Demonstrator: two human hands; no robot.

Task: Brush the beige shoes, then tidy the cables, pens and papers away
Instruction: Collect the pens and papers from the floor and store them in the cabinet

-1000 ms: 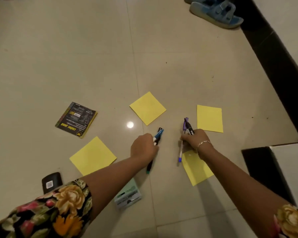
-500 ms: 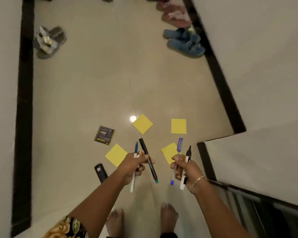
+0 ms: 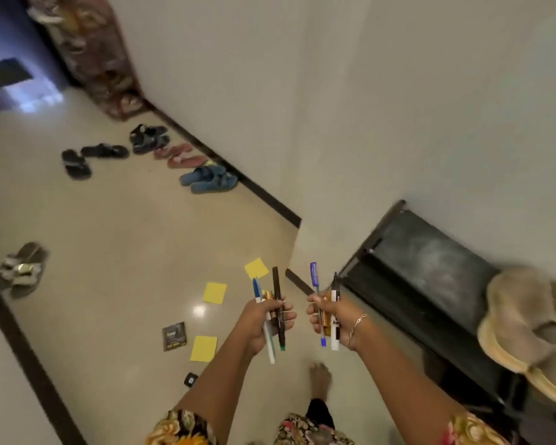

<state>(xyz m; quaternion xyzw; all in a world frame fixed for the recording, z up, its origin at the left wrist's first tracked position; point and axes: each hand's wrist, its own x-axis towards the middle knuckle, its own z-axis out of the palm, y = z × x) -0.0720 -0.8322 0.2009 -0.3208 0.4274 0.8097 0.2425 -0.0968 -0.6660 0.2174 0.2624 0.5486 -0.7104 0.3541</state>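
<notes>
Two bundles of pens are held above the pale tiled floor (image 3: 116,252). The left grip (image 3: 264,319) is clenched round the middle of a blue-capped white pen (image 3: 270,348) and a black marker with a green end (image 3: 277,290). The right grip (image 3: 331,319) is clenched round a purple-capped clear pen (image 3: 314,274) and a black-and-white marker (image 3: 335,295). An orange-gold barrel shows in each bundle, but its kind cannot be told.

Three square yellow paper notes (image 3: 215,292) lie flat on the floor ahead of the hands, with a small black notebook (image 3: 174,336) near them. The fluffy beige shoes (image 3: 523,316) rest on the low black desk (image 3: 430,268) at the right, against the wall. No cable is plainly visible; a small dark object (image 3: 190,379) near the left forearm is too blurred to name.

Handling, as judged:
- The pens are light, stiff and smooth. Round barrels tend to slide past one another, so a mid-barrel hold, as shown, suits them best.
- The notes are thin and limp and lie flush on glossy tile. A corner or edge is the likely place to pinch, perhaps after a short slide.
- One grip probably has to be emptied before any paper can be lifted.
- The shoes look soft and bulky, and are best taken by the sole edge.
</notes>
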